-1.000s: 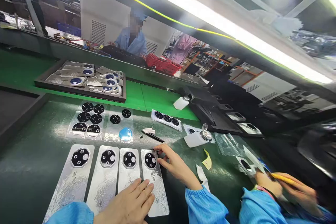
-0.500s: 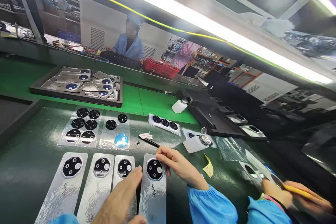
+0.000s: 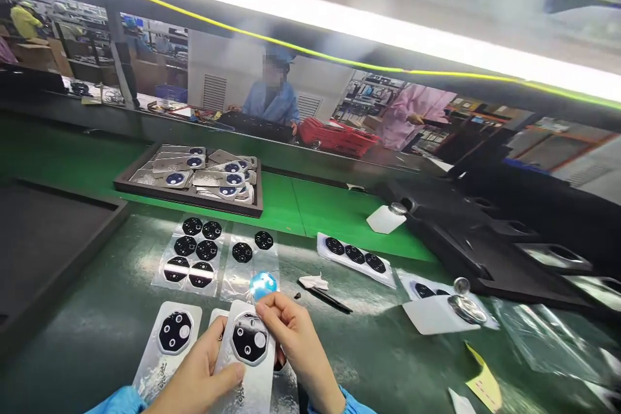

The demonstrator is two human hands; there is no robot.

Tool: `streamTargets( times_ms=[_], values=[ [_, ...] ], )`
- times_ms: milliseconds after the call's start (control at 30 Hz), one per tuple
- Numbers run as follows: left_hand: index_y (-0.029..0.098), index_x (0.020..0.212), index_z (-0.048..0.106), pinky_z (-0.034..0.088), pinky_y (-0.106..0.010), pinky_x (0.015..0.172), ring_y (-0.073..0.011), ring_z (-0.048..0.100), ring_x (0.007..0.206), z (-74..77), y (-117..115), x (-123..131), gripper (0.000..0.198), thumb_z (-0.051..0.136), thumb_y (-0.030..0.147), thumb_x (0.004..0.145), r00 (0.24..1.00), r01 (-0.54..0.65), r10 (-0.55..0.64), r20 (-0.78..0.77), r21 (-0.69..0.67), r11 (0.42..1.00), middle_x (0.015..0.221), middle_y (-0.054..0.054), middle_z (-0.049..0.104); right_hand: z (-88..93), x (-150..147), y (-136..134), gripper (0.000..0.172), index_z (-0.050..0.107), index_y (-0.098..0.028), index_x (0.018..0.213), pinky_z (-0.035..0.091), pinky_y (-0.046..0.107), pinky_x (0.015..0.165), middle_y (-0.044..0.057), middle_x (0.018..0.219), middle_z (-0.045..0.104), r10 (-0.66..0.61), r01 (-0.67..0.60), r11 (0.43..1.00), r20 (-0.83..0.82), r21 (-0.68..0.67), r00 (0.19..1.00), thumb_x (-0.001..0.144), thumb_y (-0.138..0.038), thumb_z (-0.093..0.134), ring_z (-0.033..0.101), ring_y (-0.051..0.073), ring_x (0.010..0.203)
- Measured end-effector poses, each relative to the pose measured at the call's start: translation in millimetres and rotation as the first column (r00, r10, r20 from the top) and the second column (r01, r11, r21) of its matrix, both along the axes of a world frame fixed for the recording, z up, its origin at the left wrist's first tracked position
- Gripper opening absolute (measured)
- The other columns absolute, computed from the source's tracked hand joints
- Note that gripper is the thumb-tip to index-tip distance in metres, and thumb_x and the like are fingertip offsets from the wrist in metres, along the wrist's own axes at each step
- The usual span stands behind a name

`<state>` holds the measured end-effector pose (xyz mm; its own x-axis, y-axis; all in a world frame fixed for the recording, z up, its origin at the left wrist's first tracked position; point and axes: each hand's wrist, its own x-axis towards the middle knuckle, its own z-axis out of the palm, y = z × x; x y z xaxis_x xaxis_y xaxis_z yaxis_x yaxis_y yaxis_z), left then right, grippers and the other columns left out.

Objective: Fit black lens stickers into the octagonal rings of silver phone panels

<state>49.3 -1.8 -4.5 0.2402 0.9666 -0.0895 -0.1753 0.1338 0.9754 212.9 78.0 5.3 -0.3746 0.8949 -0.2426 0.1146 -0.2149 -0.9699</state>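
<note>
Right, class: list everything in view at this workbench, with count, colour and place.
held back cover: one, silver with black camera module, bottom centre
other back covers: at least two, silver, on the mat
lens sheets: two, clear with black octagons, mid-left
blue disc: one, on the right sheet
lens strip: one, white, three black lenses, centre
tray: one, dark, holding covers, on the green belt
dispenser bottles: two, white, right of centre
yellow tag: one, bottom right
co-workers: two, blue and pink clothing, background
left hand: one, thumb on that cover
right hand: one, fingers pinching its top edge

Green bench (image 3: 97,330): back covers (image 3: 167,343), lens sheets (image 3: 191,252), tray (image 3: 194,200), bottle (image 3: 434,314).
</note>
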Motion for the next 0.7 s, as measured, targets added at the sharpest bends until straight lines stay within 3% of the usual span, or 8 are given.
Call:
streamTargets(
  times_ms=[300, 433, 700],
  values=[
    [0.023, 0.130, 0.048, 0.047, -0.045, 0.102, -0.0249, 0.058, 0.121, 0.9, 2, 0, 0.038, 0.056, 0.033, 0.094, 0.998, 0.032, -0.025, 0.063, -0.109, 0.994, 0.122, -0.009, 0.064, -7.1, -1, 1, 0.054, 0.058, -0.017, 0.075, 0.025, 0.016, 0.030, -0.007, 0.045, 0.050, -0.023, 0.022, 0.992, -0.008, -0.122, 1.000, 0.073, -0.071, 0.066, 0.037, 0.004, 0.030],
    [0.022, 0.129, 0.050, 0.038, -0.047, 0.110, -0.0252, 0.054, 0.126, 3.2, 2, 2, 0.038, 0.058, 0.033, 0.093, 0.994, 0.032, -0.018, 0.111, -0.125, 0.992, 0.123, -0.008, 0.064, -7.6, 1, 1, 0.052, 0.058, -0.017, 0.075, 0.027, 0.016, 0.030, -0.007, 0.046, 0.051, -0.030, 0.026, 0.990, -0.023, -0.136, 0.999, 0.073, -0.068, 0.068, 0.038, 0.004, 0.031],
    [0.019, 0.131, 0.050, 0.034, -0.042, 0.110, -0.0285, 0.047, 0.131, 15.6, 3, 4, 0.042, 0.061, 0.030, 0.092, 0.985, 0.028, 0.018, 0.171, -0.263, 0.964, 0.131, -0.011, 0.060, -10.6, 3, 2, 0.052, 0.057, -0.017, 0.074, 0.027, 0.015, 0.029, -0.007, 0.044, 0.052, -0.024, 0.018, 0.987, -0.034, -0.160, 0.999, 0.074, -0.067, 0.068, 0.038, 0.003, 0.029]
  ],
)
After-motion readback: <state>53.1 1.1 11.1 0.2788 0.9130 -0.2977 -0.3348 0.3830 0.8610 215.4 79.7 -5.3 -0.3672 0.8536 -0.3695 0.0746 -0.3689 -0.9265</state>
